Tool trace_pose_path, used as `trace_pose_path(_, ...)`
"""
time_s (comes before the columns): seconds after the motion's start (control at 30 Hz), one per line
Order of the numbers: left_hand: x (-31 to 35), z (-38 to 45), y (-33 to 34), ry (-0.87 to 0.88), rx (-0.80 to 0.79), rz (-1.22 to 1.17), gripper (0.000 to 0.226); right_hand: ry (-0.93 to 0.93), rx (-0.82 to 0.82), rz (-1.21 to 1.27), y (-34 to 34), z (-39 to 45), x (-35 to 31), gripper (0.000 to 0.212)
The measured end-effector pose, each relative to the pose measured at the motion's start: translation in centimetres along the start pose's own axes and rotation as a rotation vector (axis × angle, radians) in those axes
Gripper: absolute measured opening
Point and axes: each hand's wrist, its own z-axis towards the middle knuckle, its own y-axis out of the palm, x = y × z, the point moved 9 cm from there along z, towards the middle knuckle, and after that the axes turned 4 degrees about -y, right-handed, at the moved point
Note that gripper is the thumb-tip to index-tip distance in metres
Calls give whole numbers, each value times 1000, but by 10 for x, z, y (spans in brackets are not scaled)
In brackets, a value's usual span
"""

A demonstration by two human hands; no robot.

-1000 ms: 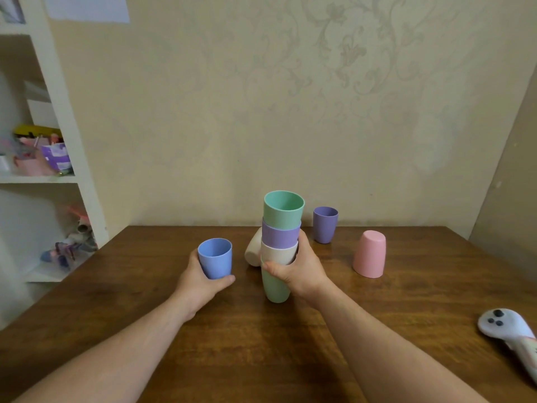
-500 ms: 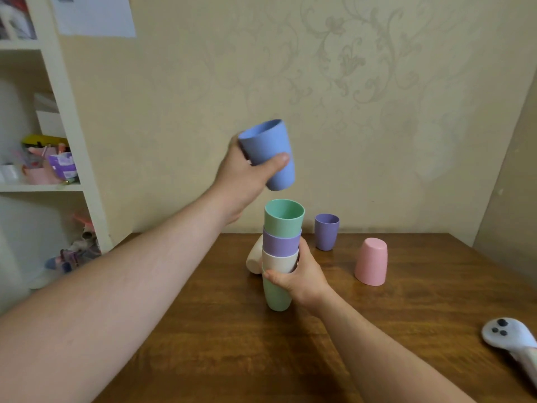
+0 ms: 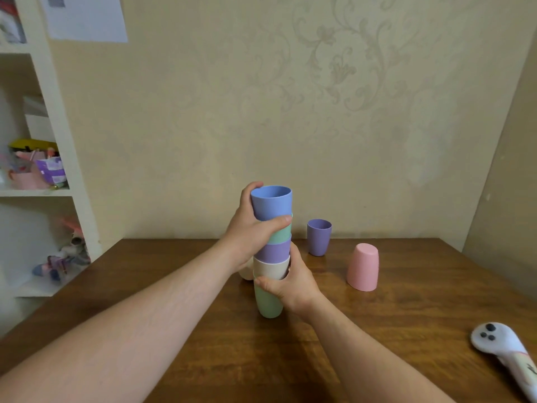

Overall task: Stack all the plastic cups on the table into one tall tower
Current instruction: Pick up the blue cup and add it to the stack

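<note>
A tower of nested cups [image 3: 273,251] stands mid-table: green at the bottom, then cream, purple, green, and a blue cup [image 3: 271,202] on top. My left hand [image 3: 251,228] grips the blue cup, which sits in the top of the tower. My right hand [image 3: 290,282] holds the tower low down, around the cream and bottom green cups. A purple cup [image 3: 318,237] stands upright behind on the right. A pink cup [image 3: 363,267] rests upside down further right. A cream cup [image 3: 246,271] lies behind the tower, mostly hidden by my left wrist.
The wooden table [image 3: 406,321] ends at a wall behind. A white handheld controller [image 3: 505,353] lies at the right front edge. White shelves [image 3: 49,193] with clutter stand to the left of the table.
My left hand lifted the blue cup from the table, carried it up over the tower, and lowered it into the top green cup. My right hand kept hold of the tower.
</note>
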Motion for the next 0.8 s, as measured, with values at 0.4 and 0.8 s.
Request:
trace_pose_path(0.4,-23,-7,4,54,-57,75,116,-3,23,-13,-2,-1,0,93)
trace_pose_path(0.8,-97,-18,-39,-59,111,178,79,43,-154,-591,-61,0,-18,69)
